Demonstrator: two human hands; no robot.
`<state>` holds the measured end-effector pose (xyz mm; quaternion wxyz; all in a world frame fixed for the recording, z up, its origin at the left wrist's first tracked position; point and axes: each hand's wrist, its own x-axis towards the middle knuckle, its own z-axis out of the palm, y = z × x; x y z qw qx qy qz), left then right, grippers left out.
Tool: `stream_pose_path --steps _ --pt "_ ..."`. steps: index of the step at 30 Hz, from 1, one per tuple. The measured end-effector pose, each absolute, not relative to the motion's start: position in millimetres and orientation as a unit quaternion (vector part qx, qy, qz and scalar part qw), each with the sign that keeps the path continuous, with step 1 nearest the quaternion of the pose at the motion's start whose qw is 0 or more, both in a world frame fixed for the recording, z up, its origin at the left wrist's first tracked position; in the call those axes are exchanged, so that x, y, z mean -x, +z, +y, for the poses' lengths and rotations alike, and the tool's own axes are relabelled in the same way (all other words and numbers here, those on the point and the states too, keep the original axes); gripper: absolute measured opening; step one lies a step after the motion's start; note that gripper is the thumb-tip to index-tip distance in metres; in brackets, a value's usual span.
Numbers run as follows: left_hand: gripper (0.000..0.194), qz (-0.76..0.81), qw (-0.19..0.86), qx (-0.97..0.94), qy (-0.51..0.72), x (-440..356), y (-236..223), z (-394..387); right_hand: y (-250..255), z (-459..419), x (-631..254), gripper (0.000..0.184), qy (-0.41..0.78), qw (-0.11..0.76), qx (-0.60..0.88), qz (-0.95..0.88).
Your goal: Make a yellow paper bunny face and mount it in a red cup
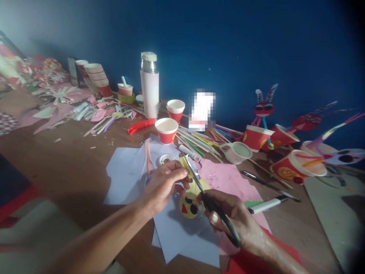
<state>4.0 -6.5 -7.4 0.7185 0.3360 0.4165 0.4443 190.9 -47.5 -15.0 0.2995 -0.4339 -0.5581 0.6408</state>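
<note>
Pinched between the fingertips of my left hand [168, 180] is a small piece of yellow paper [184, 163]. My right hand [232, 213] is closed round the black handles of a pair of scissors [219, 215], whose blades reach up beside the yellow paper. Whether the blades touch it I cannot tell. Under the hands, a round yellow paper face [186, 208] with black eyes and a red triangle lies on pale blue sheets [188, 239]. More yellow paper [196, 187] shows behind the scissor blades. A white tape roll [166, 159] lies just beyond my left hand.
Two red-and-white paper cups [167, 131] and a white flask [149, 91] stand behind. Coloured sticks [199, 140], pink paper [222, 175], a white cup [236, 152] and a marker [268, 204] lie to the right, near decorated cups [256, 137]. Paper scraps [99, 114] and stacked cups [98, 78] are at left.
</note>
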Motion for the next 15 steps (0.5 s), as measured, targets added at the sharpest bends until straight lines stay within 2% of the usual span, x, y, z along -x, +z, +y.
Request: stream_pose_path --steps 15 --pt "0.011 0.43 0.708 -0.338 0.446 -4.1 -4.9 -6.8 -17.2 -48.7 -191.9 0.045 0.649 0.298 0.432 -0.551"
